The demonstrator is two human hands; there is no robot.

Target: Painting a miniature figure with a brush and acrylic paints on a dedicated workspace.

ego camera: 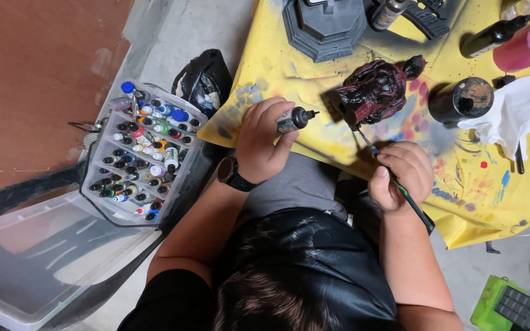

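Left hand (264,142), wearing a black wristwatch (232,175), curled with grip closed around a small dark dropper paint bottle (294,120); bottle lying sideways in the fingers, black nozzle pointing right, away from the palm. Right hand (402,175) closed in a pinching grip on a thin black-handled paintbrush (395,181); handle running down past the heel of the hand, tip reaching up and left to the base of a glossy dark red and black painted figurine (376,91). Whether bristles touch the figurine: cannot tell. Figurine lying tilted just above the right grip and to the right of the bottle's nozzle, on the yellow paint-spattered covering of the counter (498,208).

Further right of the figurine, a round black paint-stained jar (461,100) beside a crumpled white tissue (516,110). Above the left grip, a grey angular plastic base (324,27). Well left of the left grip, off the counter, a clear plastic organiser tray packed with small paint bottles with coloured caps (139,159), resting over a clear plastic storage bin (26,257); a black plastic bag (203,79) between tray and counter.
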